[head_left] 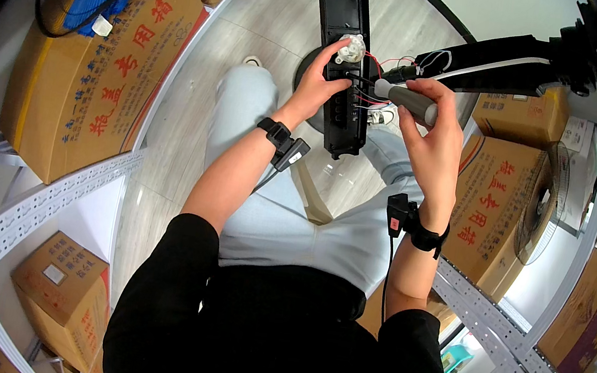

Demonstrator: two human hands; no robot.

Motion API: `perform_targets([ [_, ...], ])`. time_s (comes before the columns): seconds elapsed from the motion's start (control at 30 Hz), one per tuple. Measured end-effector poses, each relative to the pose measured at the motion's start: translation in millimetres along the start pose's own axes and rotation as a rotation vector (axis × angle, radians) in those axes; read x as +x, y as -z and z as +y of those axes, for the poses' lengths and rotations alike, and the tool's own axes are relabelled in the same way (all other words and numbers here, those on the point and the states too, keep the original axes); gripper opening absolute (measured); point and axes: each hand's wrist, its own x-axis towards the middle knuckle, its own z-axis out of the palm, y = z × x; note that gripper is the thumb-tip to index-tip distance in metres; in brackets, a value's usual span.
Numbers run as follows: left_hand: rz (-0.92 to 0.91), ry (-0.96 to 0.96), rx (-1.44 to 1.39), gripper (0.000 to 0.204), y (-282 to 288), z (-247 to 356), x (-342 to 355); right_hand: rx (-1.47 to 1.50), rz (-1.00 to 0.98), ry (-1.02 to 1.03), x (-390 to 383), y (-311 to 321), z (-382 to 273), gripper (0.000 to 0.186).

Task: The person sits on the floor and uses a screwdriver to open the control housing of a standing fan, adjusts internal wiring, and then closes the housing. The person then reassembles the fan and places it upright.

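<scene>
Over grained flooring (261, 12), right grip (437, 148) clamps screwdriver (410, 101), left grip (311, 90) splays on elongated housing (340, 120).

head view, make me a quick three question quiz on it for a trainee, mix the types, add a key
1. Multiple choice: which hand holds the grey-handled screwdriver? a) left b) right c) both
2. True or false: the left hand has its index finger at the clear, round plastic part on the long black plastic housing.
3. Fill in: in the picture, the thin red and pale wires show along the ____ side of the housing.

Key:
1. b, the right hand
2. True
3. right
</scene>
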Motion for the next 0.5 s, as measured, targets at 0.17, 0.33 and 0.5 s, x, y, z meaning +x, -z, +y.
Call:
perform_targets([
  [0.17,-0.014,-0.011,0.076,0.078,5,-8,0,-0.307,-0.026,-0.269,5,2,-17,0.032],
  [0.33,-0.008,0.009,-0.029,0.078,-1,1,-2,-0.058,0.024,-0.071,2,6,-10,0.031],
  [0.5,-0.012,0.017,-0.001,0.08,3,-3,-2,-0.185,-0.057,-0.14,4,6,-16,0.027],
])
